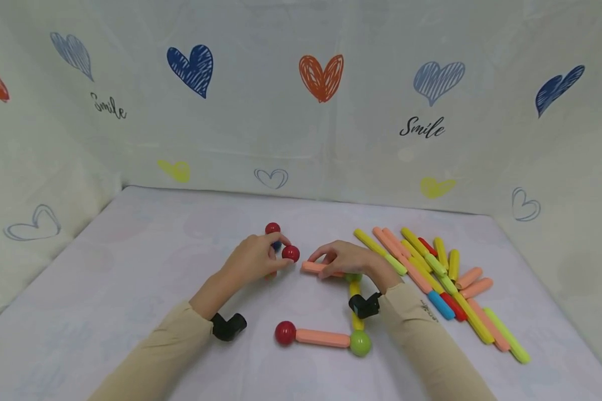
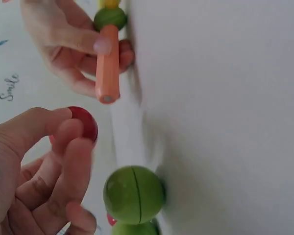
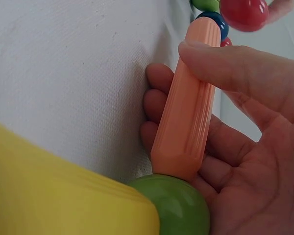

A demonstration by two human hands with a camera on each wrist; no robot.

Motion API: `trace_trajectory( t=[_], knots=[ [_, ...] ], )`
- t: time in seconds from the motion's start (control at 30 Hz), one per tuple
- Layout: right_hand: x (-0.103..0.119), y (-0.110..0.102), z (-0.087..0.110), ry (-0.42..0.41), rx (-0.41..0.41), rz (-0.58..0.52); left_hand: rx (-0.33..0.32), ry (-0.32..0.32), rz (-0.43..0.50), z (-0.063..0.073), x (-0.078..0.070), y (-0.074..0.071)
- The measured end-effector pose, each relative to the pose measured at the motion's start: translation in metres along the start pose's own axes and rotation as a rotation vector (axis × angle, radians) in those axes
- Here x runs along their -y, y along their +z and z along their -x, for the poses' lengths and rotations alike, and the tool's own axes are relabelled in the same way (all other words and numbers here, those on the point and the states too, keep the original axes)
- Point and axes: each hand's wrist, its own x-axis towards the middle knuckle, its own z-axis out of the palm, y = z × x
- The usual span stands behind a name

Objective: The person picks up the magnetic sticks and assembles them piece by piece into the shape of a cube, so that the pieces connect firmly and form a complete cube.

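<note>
My left hand [image 1: 251, 257] pinches a red ball [image 1: 291, 254] between thumb and fingers. Close by on the right, my right hand [image 1: 345, 257] grips a salmon rod [image 3: 186, 107], thumb on top and fingers beneath. One rod end meets a green ball [image 3: 179, 208]; the other, pointing toward the red ball, is bare. From that green ball a yellow rod [image 1: 355, 289] runs to another green ball [image 1: 360, 343], then a second salmon rod [image 1: 323, 338] ends at a red ball [image 1: 285, 333]. The left wrist view shows green balls [image 2: 134, 195] beside my left hand, mostly hidden in the head view.
Behind my left hand lie another red ball [image 1: 273, 228] and a blue ball [image 1: 277, 245], partly covered. At the right, a loose pile of yellow, salmon, green, red and blue rods [image 1: 474, 320] spreads over the white tabletop [image 1: 180, 223]. A heart-printed cloth [image 1: 261, 128] hangs behind.
</note>
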Motion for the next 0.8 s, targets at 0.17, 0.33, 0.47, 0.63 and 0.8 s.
trace_trajectory(
  t=[0.17,0.33,0.47,0.63,0.8],
  knots=[
    [0.0,0.0,0.001,0.003,0.001,-0.012,0.043,-0.046,0.161,0.015,-0.002,0.009],
    [0.0,0.001,0.001,0.014,0.0,-0.01,0.027,-0.079,0.228,0.021,0.0,0.02],
    [0.0,0.003,0.001,0.02,0.004,-0.012,0.018,-0.092,0.285,0.021,0.003,0.027],
    [0.001,0.006,0.0,0.016,-0.01,-0.006,0.023,-0.105,0.346,0.018,0.003,0.029],
    [0.004,0.009,-0.003,0.032,-0.038,0.037,0.053,-0.128,0.382,0.015,0.001,0.031]
  ],
)
